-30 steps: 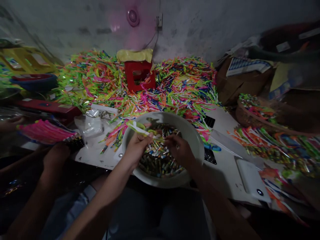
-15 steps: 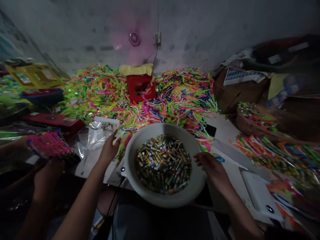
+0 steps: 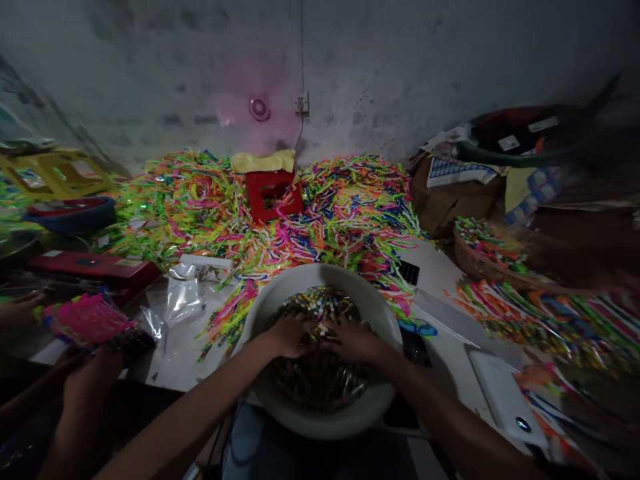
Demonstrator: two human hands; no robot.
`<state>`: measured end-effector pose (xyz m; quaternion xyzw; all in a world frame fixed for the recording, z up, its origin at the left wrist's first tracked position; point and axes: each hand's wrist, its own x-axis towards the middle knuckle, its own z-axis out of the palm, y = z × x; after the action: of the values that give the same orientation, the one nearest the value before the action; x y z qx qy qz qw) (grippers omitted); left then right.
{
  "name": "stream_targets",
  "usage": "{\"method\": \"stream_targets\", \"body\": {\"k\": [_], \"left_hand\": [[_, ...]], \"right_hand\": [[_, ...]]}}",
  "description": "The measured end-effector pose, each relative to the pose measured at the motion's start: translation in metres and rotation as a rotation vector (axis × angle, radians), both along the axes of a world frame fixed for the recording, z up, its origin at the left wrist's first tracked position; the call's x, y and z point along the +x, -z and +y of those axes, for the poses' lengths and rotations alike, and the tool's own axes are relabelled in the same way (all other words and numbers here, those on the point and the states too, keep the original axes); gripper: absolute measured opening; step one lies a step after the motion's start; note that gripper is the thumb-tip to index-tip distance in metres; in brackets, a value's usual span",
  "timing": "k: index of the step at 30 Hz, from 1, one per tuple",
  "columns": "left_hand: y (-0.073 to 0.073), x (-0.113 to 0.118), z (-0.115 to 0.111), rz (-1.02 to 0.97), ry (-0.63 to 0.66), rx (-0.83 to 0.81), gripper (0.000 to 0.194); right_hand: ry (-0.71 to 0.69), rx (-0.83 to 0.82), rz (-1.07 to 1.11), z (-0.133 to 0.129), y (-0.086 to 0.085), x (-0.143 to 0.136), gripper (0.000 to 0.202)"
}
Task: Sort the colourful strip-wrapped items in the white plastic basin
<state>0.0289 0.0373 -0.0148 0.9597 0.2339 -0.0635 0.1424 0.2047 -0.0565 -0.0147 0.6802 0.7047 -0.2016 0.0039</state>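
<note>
"Inspector, what could go wrong?"

"The basin [image 3: 323,425] appears to overhang the near edge of the table [image 3: 170,367]. In my judgement, hard pressure on its near side could tip it and spill the small tubes [image 3: 320,387]."

"And the fingers?"

"Left hand [image 3: 290,335] and right hand [image 3: 353,340] are inside the basin, side by side. Tubes lie beneath and around the fingertips; whether the fingers are clamped on any, I cannot tell."

"Beyond?"

"Coloured strips [image 3: 360,207] heaped behind the basin, a red stool [image 3: 254,200] standing among them. Strips, if knocked, could drop in."
</note>
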Motion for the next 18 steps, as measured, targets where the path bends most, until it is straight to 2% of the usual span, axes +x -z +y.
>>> {"method": "stream_targets", "body": {"k": [4, 8, 10, 13, 15, 18], "left_hand": [[-0.003, -0.001, -0.008, 0.04, 0.065, -0.083, 0.066], [-0.02, -0.013, -0.026, -0.055, 0.135, -0.258, 0.058], [-0.03, -0.023, -0.041, -0.049, 0.111, -0.289, 0.048], [-0.043, -0.039, -0.063, -0.072, 0.024, -0.289, 0.037], [-0.046, -0.046, -0.071, -0.117, -0.007, -0.274, 0.036], [-0.043, -0.051, -0.074, -0.132, -0.067, -0.246, 0.031]], "right_hand": [[-0.093, 0.006, 0.031, -0.009, -0.01, -0.009, 0.061], [-0.25, 0.019, 0.199, -0.027, -0.029, -0.016, 0.055], [-0.3, -0.012, 0.266, -0.043, -0.038, -0.019, 0.047], [-0.305, 0.001, 0.319, -0.069, -0.044, -0.022, 0.036], [-0.29, -0.002, 0.356, -0.081, -0.046, -0.022, 0.033], [-0.27, -0.029, 0.415, -0.088, -0.05, -0.019, 0.034]]}}
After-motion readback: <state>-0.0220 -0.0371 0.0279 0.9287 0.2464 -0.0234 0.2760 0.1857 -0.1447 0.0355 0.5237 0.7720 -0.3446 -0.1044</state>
